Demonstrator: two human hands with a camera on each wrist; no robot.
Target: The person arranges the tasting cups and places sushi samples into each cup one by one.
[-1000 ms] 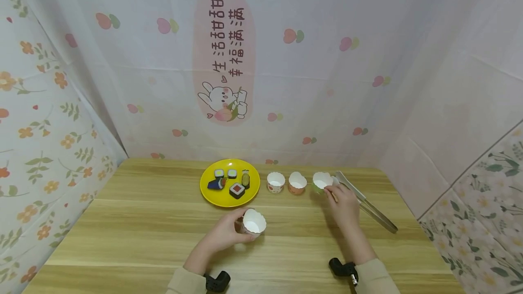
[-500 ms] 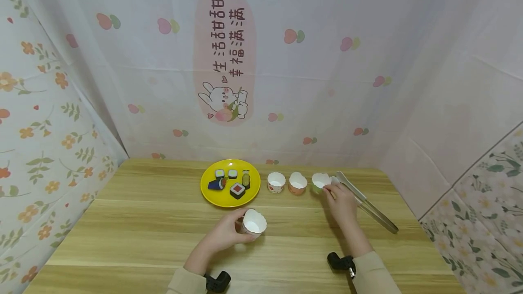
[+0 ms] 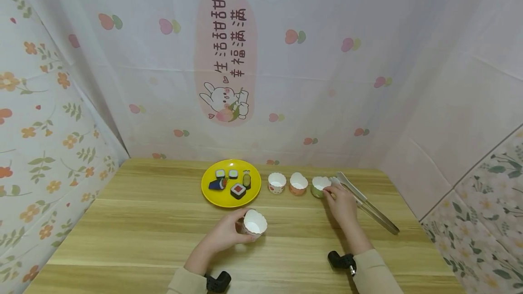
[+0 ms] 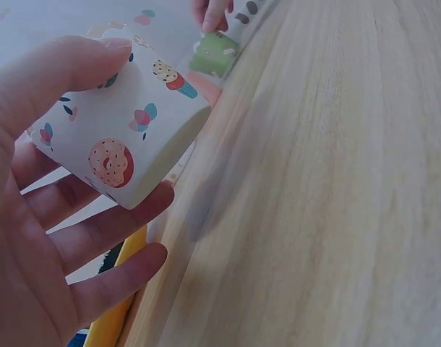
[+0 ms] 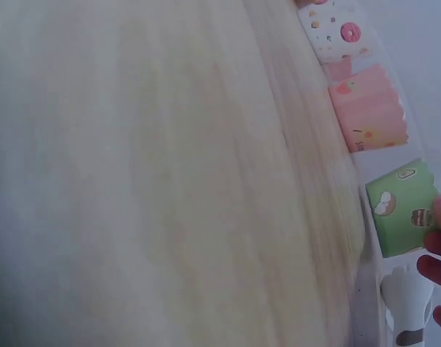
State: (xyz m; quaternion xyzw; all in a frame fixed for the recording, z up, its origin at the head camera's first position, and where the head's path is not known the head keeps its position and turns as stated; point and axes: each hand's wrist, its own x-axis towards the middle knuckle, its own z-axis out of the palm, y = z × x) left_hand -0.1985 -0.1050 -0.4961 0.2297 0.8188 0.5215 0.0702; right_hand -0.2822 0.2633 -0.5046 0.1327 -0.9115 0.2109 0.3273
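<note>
My left hand (image 3: 229,234) grips a white paper baking cup (image 3: 255,222) printed with doughnuts and ice creams, thumb on one side and fingers on the other. In the left wrist view this cup (image 4: 144,119) hangs over the table, its bottom edge tilted. At the right, my right hand (image 3: 343,205) pinches the rim of a green paper baking cup (image 3: 317,190). The green cup (image 5: 401,213) stands at the end of a row, beside an orange-pink cup (image 3: 298,186) and a white patterned cup (image 3: 276,184). All the cups' insides look white and bare.
A yellow plate (image 3: 230,201) with several toy sushi pieces, including a square roll (image 3: 238,190), stands left of the row. Metal tongs (image 3: 377,212) with pale tips lie right of my right hand. A patterned cloth (image 3: 327,103) rises behind the wooden table (image 3: 143,235).
The green cup has shifted slightly left and down toward me with my right hand, and now shows more of its green side. My left hand and its cup hold still.
</note>
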